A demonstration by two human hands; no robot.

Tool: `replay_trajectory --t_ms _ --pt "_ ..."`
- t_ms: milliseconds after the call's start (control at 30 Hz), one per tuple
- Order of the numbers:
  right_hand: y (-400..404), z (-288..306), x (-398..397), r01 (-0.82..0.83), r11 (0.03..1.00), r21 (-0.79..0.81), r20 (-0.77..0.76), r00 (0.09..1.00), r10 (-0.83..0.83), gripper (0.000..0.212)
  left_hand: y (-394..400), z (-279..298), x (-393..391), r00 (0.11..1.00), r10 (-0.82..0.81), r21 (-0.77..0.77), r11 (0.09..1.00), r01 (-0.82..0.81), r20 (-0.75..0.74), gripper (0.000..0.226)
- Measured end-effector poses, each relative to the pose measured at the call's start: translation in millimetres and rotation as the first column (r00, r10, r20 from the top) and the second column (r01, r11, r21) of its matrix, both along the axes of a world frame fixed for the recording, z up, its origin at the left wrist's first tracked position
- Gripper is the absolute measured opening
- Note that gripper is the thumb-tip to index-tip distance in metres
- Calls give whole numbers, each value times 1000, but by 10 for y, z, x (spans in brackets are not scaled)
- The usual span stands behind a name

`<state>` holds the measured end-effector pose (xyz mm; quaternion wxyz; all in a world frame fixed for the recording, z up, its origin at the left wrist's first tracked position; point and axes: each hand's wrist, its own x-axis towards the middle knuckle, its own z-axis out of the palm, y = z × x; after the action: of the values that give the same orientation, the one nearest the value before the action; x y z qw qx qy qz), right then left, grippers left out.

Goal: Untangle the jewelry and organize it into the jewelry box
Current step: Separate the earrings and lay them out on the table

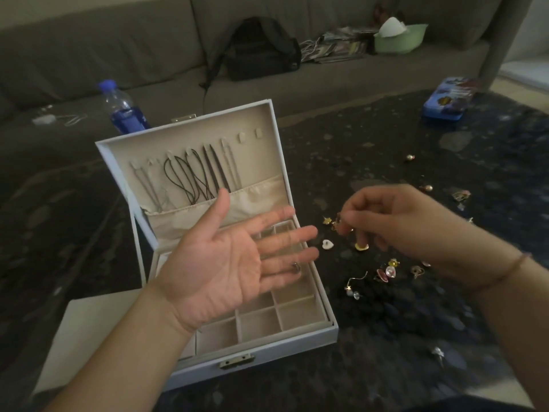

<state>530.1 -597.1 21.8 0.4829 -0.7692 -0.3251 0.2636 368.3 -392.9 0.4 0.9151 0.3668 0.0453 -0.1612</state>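
Observation:
A pale blue jewelry box (267, 364) with beige lining stands open on the dark table, with several cords and chains (190, 173) hanging in its lid. My left hand (225, 260) hovers palm up over the box's compartments, fingers straight and blurred; a small dark piece (295, 267) lies on a finger. To the right of the box, my right hand (392, 221) pinches a small gold piece (337, 224) between thumb and fingers. Loose earrings and charms (386, 270) lie scattered on the table under and around that hand.
A water bottle (123, 108) stands behind the box's lid. A blue tin (448, 99) sits at the table's far right. A white sheet (89, 328) lies under the box's left side. Behind, a grey sofa holds a black backpack (261, 52) and a green bowl (398, 37).

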Motion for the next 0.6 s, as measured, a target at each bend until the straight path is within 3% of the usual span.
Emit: replay_trajectory --t_ms 100,267,400,600 --pt "-61 135 -50 10 983 182 -212 977 29 13 -147 -10 43 1000 -9 30 999 10 -19 84" --pt "-156 222 -79 2 958 286 -369 923 109 14 -496 69 138 991 106 55 993 -101 -85 68" --pt "-231 222 -95 -25 965 263 -376 918 126 19 -667 138 197 971 229 111 969 -220 -68 53" --pt "-282 216 -125 -63 969 237 -342 929 144 16 -790 192 248 944 326 328 897 -295 -43 45"
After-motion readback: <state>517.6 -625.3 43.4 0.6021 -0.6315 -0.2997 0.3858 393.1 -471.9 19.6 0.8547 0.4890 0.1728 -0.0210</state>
